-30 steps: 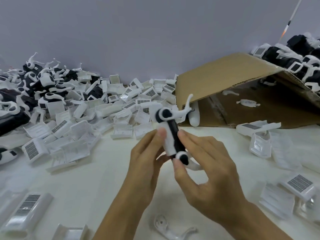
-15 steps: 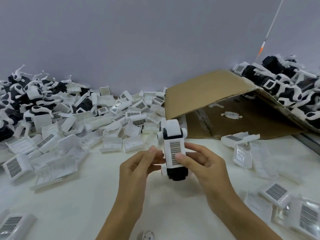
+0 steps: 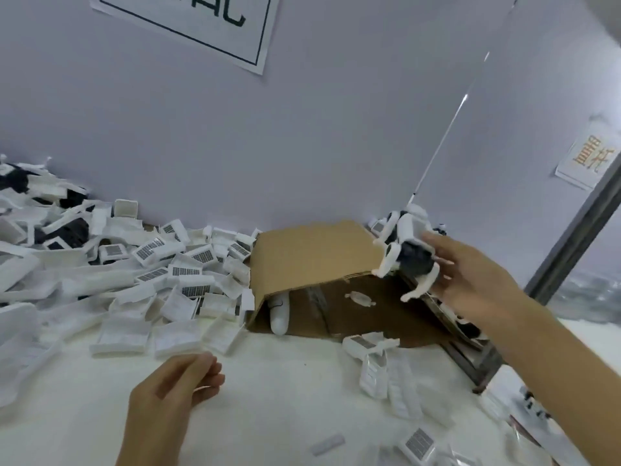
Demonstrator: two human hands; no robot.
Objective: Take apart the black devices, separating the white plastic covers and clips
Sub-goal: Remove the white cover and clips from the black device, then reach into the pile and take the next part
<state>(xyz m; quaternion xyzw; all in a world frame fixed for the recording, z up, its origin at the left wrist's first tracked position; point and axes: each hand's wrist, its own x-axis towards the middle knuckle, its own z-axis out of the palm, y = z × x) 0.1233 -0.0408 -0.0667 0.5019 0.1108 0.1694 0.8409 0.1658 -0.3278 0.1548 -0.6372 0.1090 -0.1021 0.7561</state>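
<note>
My right hand reaches out to the right above the cardboard box. Its fingertips hold a black device with white clips still on it, raised in the air near the box's right edge. My left hand hovers low over the white table with its fingers loosely curled and nothing in it. A heap of separated white covers lies at the left. More black devices are mixed into the far left of that heap.
The open cardboard box lies on its side with a white piece inside and a white part at its mouth. Loose covers lie at the right front. A grey frame post stands at the right.
Both hands held the device in front of me. Now the left hand has let go and dropped low, and the right hand has carried the device up and to the right. The view has tilted upward.
</note>
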